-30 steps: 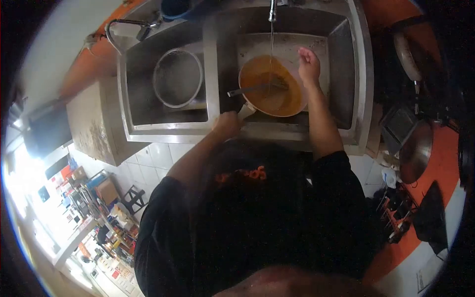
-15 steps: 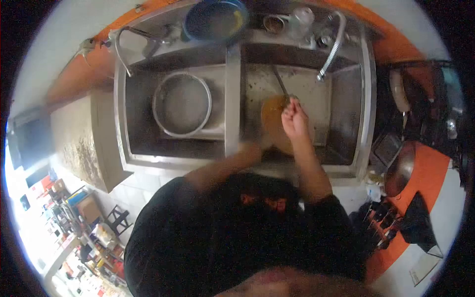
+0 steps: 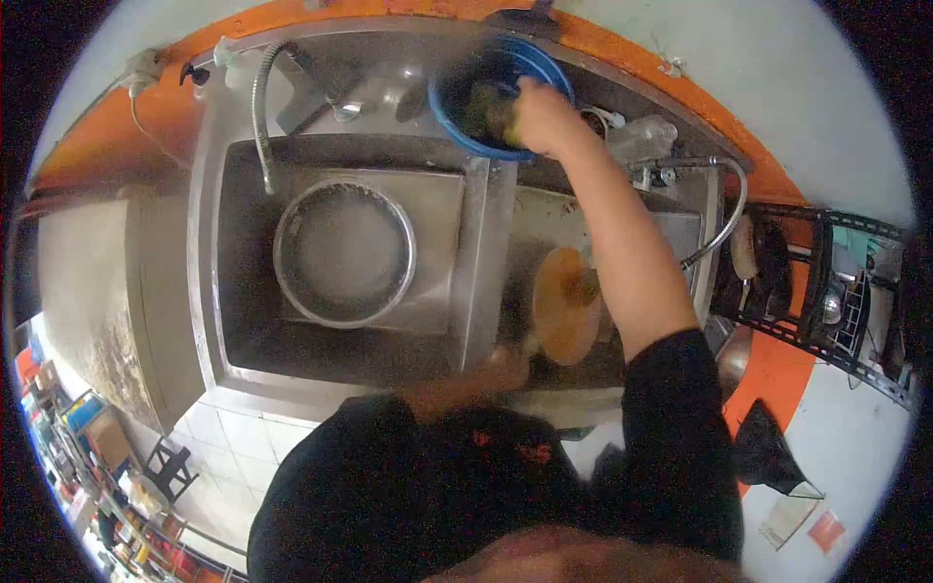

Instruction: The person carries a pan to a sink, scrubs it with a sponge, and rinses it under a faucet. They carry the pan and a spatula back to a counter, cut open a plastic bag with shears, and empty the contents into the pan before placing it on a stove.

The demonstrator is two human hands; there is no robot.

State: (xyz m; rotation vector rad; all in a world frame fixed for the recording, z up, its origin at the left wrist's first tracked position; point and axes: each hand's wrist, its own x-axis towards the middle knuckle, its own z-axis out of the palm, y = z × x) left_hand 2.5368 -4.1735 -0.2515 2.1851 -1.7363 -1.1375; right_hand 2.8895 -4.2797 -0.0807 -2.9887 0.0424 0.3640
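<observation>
- Blue bowl [image 3: 437, 107] on sink's back ledge, greenish lump [image 3: 479, 105] inside; R hand [image 3: 539, 117] in it, fingers curled, can't tell if gripping.
- Pan [image 3: 562, 311] w/ orange residue in right basin; L hand [image 3: 505, 364] at pan's near edge, blurred, fingers unclear.
- Round metal pot [image 3: 345, 253] in left basin.
- Steel double sink [image 3: 486, 253]; orange wall [image 3: 97, 155] behind, white tiles [image 3: 262, 428] below.

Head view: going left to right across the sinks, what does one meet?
Grey counter → round metal bowl → sink divider → orange pan → dish rack.
</observation>
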